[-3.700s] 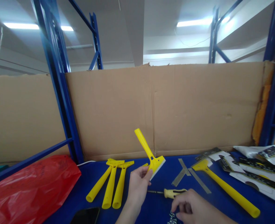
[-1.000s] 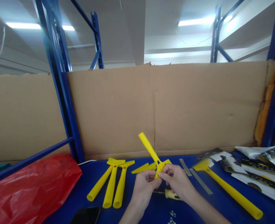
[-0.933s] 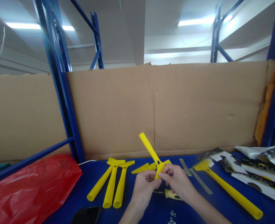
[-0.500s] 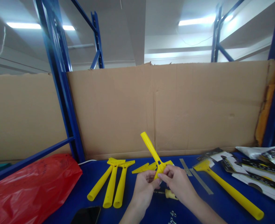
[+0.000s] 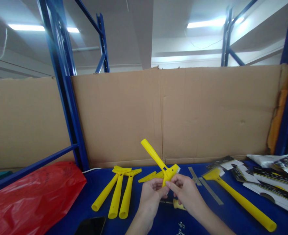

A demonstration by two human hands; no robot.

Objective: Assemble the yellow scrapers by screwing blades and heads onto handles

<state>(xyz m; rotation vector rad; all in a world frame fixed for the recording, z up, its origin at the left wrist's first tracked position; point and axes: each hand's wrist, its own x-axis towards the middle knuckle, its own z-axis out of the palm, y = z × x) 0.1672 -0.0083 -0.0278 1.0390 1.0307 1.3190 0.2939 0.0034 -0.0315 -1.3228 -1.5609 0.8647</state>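
A yellow scraper handle (image 5: pixel 153 154) is held over the blue table, its round end pointing up and left and its wide head low between my hands. My left hand (image 5: pixel 151 195) grips the head from the left, fingers curled round its lower end. From the right, my right hand (image 5: pixel 186 189) pinches the head with thumb and fingers. A pale strip shows along the head's right edge. Behind my hands lie flat yellow pieces (image 5: pixel 150 177). Below them, a screwdriver with a pale yellow handle (image 5: pixel 178 204) is partly hidden.
Several yellow handles (image 5: pixel 116 195) lie at left, beside a red bag (image 5: pixel 41 195) and a dark phone (image 5: pixel 91 226). Metal strips (image 5: pixel 211 191), another yellow handle (image 5: pixel 246 202) and printed packages (image 5: pixel 278 192) lie at right. Small screws (image 5: pixel 181 228) sit in front. Cardboard (image 5: pixel 119 117) stands behind.
The held handle has tilted further left, and its head has turned so more of the wide face and right edge show. Both hands stay nearly in place.
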